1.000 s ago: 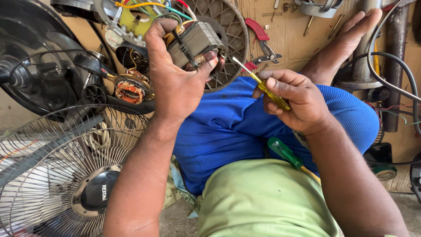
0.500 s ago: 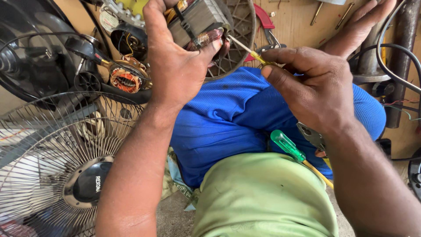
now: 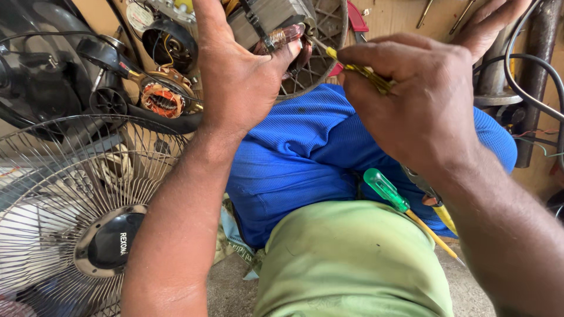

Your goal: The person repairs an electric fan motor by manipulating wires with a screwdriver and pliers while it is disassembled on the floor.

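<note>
My left hand (image 3: 238,76) grips a grey metal fan motor (image 3: 270,20) with copper windings, raised near the top of the view. My right hand (image 3: 417,100) holds a yellow-handled screwdriver (image 3: 358,69), whose tip touches the motor's right side. Both hands hover over my lap, with blue shorts (image 3: 311,152) and a green shirt (image 3: 352,258) below. A green-handled screwdriver (image 3: 388,191) with a yellow shaft lies on my lap under the right wrist.
A wire fan guard (image 3: 76,205) with a dark hub stands at the left. Another motor with copper coils (image 3: 163,100) and a black fan housing (image 3: 35,70) lie behind it. My foot (image 3: 490,20), dark cables (image 3: 529,64) and a pipe are at the upper right.
Both hands and the motor have risen toward the top of the view and come closer. The screwdriver tip has moved in from apart to touch the motor.
</note>
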